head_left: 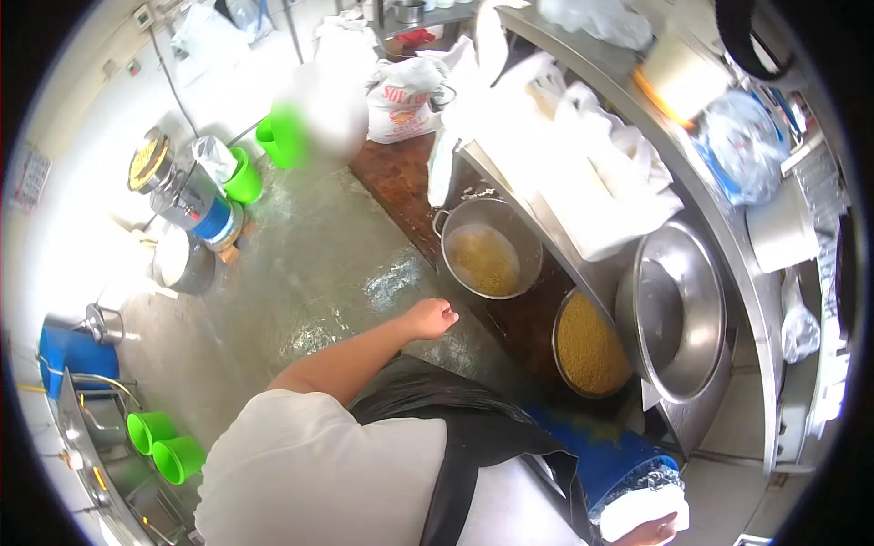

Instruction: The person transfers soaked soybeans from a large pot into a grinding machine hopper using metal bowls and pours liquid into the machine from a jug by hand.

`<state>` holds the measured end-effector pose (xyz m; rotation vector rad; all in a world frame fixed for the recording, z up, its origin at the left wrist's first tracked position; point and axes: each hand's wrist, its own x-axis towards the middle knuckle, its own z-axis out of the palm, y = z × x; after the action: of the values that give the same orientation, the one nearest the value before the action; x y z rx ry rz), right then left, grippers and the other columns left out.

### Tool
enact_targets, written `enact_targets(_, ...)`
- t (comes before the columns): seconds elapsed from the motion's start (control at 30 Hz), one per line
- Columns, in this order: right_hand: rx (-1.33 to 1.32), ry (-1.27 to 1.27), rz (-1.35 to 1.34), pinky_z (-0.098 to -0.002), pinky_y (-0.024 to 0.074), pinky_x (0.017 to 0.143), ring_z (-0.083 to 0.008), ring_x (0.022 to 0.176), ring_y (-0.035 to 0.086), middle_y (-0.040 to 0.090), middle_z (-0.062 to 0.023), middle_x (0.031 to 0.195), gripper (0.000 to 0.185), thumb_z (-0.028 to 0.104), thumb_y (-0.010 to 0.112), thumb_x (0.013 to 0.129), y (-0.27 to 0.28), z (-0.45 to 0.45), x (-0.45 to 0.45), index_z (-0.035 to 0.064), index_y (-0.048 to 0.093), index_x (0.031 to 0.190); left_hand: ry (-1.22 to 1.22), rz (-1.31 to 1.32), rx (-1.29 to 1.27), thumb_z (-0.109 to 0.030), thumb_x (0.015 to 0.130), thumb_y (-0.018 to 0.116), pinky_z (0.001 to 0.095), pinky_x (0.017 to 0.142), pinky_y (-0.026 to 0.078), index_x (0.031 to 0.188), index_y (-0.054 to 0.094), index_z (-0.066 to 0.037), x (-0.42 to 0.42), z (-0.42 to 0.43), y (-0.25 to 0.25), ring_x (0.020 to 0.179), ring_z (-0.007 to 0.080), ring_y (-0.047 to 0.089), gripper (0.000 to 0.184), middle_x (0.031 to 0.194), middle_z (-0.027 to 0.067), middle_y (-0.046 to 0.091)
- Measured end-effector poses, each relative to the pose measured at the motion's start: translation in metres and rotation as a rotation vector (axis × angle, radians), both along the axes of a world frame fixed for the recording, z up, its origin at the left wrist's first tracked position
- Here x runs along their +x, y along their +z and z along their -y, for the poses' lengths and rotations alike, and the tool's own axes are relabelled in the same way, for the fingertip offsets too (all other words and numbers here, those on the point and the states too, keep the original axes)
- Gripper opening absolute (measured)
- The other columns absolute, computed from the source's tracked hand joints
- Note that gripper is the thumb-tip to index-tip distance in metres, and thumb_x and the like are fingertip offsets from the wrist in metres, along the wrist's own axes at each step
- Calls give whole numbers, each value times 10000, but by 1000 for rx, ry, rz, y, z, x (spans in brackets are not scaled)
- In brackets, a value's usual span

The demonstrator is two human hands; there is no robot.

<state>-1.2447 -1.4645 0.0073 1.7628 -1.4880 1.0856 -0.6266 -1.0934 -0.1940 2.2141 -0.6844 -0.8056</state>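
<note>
My left hand [432, 319] is curled into a loose fist over the wet floor, with nothing visible in it. Beyond it stands a two-handled metal pot [492, 247] holding yellowish beans in cloudy liquid. To the right, a round container [592, 346] is filled with yellow beans. My right hand [648, 531] is cut off at the bottom edge, its fingers against a bright white object [642, 510] whose kind I cannot make out. This white object is at the mouth of a blue barrel [583, 455], beside crumpled clear plastic.
A large metal bowl [674, 309] leans beside the steel shelf [728, 191]. White bags lie on the counter, and a printed sack [403, 100] stands behind. Green buckets [177, 460], a grinder-like machine [196, 200] and a blue bin [77, 355] are at the left.
</note>
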Motion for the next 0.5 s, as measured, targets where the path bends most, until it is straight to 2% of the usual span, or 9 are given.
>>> enact_targets(0.03,-33,35,5,-446,565,785,-409,842,662,664,-243,906,452,384,758,964,29,-20,34,-40,629,1054,3,0,37,-406,980,635,474,849,544,1045,708,-30,9,-13,-3,985,397,704,388,1032,208,738)
enact_targets(0.07,-18,76,44,-467,561,774,-430,817,655,646,-257,878,474,382,767,956,57,-41,71,-60,612,1029,21,1,27,-406,980,635,474,849,544,1045,708,-30,16,-27,-4,985,397,704,388,1032,208,738)
enact_targets(0.13,47,112,98,-457,563,784,-420,829,663,659,-254,893,470,382,762,963,90,-62,128,-61,618,1025,81,76,-50,-283,952,597,510,848,538,956,698,-15,29,-56,-6,956,438,691,287,984,245,722)
enact_targets(0.17,121,130,149,-447,565,794,-410,841,672,673,-251,909,466,383,756,969,96,-69,149,-61,625,1020,104,78,-55,-283,952,597,510,848,538,956,698,-15,38,-71,-5,956,438,691,287,984,245,722)
enact_targets(0.23,193,138,198,-501,557,823,-452,879,667,673,-297,964,554,447,739,964,93,-64,184,-79,623,1089,154,-48,-38,-246,939,580,515,847,538,936,698,-29,56,-102,-1,950,440,690,247,986,242,720)
enact_targets(0.33,464,410,404,-400,483,578,-221,585,558,552,-101,664,508,477,626,1039,53,-37,249,-8,582,895,197,103,-74,-237,948,572,523,851,537,956,716,-35,73,-153,-20,953,440,689,248,987,238,720)
enact_targets(0.37,497,437,358,-355,445,518,-173,556,517,516,-71,656,484,481,625,1041,37,-36,272,21,560,903,237,103,-73,-237,948,572,523,851,537,956,716,-35,78,-169,-13,953,440,689,248,987,238,720)
enact_targets(0.43,601,618,389,-324,429,502,-160,558,525,529,-65,653,469,469,635,1039,17,-66,344,21,566,922,277,27,103,-277,965,572,530,893,536,1008,740,-39,85,-202,11,998,442,684,294,1025,250,720)
enact_targets(0.5,805,766,309,-331,463,562,-175,616,554,591,-102,735,457,432,616,1057,7,-96,410,-19,577,999,399,19,146,-308,973,573,536,913,533,1040,743,-35,80,-236,19,1019,448,680,328,1050,257,719)
